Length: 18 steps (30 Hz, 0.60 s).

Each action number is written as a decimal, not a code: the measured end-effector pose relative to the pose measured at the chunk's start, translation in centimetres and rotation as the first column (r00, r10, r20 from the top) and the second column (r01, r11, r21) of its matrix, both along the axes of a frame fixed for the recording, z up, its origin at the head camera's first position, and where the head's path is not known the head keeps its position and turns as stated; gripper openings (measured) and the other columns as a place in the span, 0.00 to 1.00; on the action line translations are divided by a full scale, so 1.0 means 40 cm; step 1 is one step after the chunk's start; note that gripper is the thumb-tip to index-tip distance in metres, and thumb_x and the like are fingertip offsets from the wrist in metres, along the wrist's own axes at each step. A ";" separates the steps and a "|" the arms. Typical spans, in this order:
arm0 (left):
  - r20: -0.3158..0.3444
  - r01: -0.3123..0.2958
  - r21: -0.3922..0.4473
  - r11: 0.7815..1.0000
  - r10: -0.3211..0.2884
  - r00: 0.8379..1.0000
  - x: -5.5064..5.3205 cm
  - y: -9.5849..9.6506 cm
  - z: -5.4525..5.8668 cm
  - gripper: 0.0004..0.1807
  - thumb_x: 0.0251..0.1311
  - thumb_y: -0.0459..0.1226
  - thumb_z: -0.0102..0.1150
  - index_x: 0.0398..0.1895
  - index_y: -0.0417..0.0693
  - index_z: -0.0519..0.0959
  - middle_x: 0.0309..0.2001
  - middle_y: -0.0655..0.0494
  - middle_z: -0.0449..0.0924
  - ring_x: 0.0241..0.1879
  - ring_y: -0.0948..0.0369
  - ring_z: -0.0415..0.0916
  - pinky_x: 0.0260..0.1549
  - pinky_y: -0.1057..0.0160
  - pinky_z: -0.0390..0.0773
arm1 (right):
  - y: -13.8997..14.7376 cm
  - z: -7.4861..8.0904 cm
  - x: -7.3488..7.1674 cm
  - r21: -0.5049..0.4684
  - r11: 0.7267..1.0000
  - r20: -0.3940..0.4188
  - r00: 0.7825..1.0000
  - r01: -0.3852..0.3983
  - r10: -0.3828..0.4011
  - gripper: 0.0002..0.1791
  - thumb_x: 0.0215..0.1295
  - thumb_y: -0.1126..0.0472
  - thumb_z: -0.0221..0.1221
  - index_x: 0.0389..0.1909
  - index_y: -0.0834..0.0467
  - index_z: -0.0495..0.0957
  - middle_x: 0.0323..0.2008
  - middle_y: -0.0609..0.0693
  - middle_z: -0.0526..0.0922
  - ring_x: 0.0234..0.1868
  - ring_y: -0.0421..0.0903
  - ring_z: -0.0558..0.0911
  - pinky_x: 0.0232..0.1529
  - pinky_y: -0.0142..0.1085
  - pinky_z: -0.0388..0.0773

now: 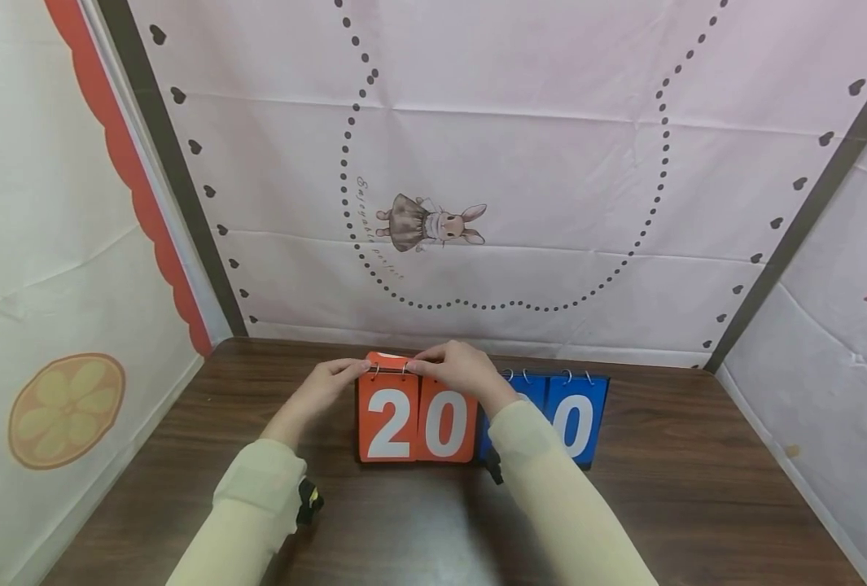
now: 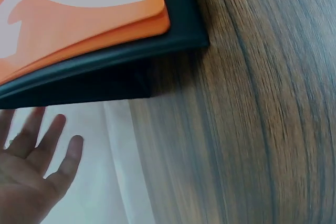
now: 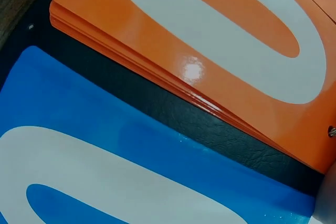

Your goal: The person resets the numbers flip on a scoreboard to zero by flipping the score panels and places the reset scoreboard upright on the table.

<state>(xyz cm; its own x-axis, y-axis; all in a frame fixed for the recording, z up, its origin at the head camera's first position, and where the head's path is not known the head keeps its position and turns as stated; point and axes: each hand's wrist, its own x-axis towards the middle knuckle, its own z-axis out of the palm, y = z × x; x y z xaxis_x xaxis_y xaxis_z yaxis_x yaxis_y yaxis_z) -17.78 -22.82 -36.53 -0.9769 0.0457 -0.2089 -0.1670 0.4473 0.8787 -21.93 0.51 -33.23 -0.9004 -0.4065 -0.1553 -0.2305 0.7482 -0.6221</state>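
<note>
A tabletop flip scoreboard [image 1: 479, 435] stands upright on black backing, with ring-bound number cards. Its orange cards [image 1: 418, 411] read 2 and 0; the blue cards [image 1: 581, 407] at the right show a 0, the other digit being mostly covered by the right arm. My left hand [image 1: 321, 389] pinches the upper left corner, its other fingers spread behind the board in the left wrist view. At the top of the orange half, my right hand [image 1: 464, 370] pinches the edge beside a ring. Between both hands, an orange card [image 1: 385, 359] tilts back over the top.
The scoreboard stands on a dark wood-grain table [image 1: 396, 521], near its back edge. Behind it hangs a pale printed cloth [image 1: 550, 203] with a rabbit figure [image 1: 433, 224]. More cloth hangs along the left and right sides.
</note>
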 end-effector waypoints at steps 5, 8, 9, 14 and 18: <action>-0.060 -0.038 0.058 0.998 0.041 0.997 0.001 0.002 0.006 0.36 0.55 0.60 0.55 0.60 0.45 0.71 0.60 0.44 0.68 0.60 0.48 0.61 0.57 0.43 0.62 | 0.003 -0.001 -0.001 -0.043 0.999 -0.012 1.000 0.022 -0.022 0.35 0.52 0.33 0.59 0.61 0.41 0.70 0.54 0.45 0.75 0.50 0.46 0.73 0.51 0.47 0.71; -0.069 -0.051 0.080 0.995 0.057 0.996 0.003 0.001 0.006 0.36 0.52 0.60 0.58 0.59 0.47 0.72 0.59 0.46 0.68 0.58 0.50 0.63 0.56 0.43 0.63 | 0.004 0.000 -0.001 -0.079 0.995 0.001 0.999 0.053 -0.053 0.47 0.48 0.32 0.61 0.68 0.43 0.58 0.62 0.48 0.67 0.56 0.48 0.70 0.53 0.52 0.69; -0.073 -0.052 0.087 0.995 0.059 0.996 0.004 0.000 0.006 0.36 0.52 0.60 0.59 0.59 0.47 0.72 0.59 0.47 0.68 0.58 0.50 0.63 0.56 0.43 0.63 | 0.004 0.000 -0.001 -0.084 0.994 0.010 0.998 0.067 -0.066 0.49 0.47 0.31 0.61 0.69 0.44 0.56 0.63 0.49 0.66 0.57 0.49 0.69 0.54 0.52 0.69; -0.082 -0.053 0.135 0.989 0.064 0.995 0.010 0.003 0.005 0.33 0.54 0.56 0.60 0.59 0.47 0.71 0.59 0.47 0.69 0.57 0.50 0.63 0.57 0.43 0.62 | 0.002 0.001 -0.001 -0.071 0.995 0.057 0.996 0.070 -0.066 0.42 0.47 0.31 0.61 0.63 0.46 0.68 0.52 0.45 0.76 0.50 0.46 0.73 0.50 0.47 0.73; -0.101 -0.050 0.165 0.985 0.067 0.993 0.011 0.005 0.005 0.30 0.56 0.53 0.59 0.57 0.45 0.71 0.56 0.46 0.70 0.55 0.50 0.64 0.57 0.43 0.62 | 0.006 0.003 -0.002 -0.112 0.993 0.075 0.997 0.029 -0.021 0.29 0.49 0.34 0.62 0.50 0.45 0.79 0.36 0.40 0.81 0.41 0.43 0.76 0.43 0.41 0.76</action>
<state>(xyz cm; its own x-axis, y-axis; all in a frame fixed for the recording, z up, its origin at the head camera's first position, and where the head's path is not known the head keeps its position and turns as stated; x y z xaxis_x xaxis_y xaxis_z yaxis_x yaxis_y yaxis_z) -17.33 -22.61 -36.33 -0.9951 0.0126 -0.0986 -0.0907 0.2902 0.9527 -22.02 0.74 -33.10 -0.8982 -0.4026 -0.1763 -0.1628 0.6773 -0.7175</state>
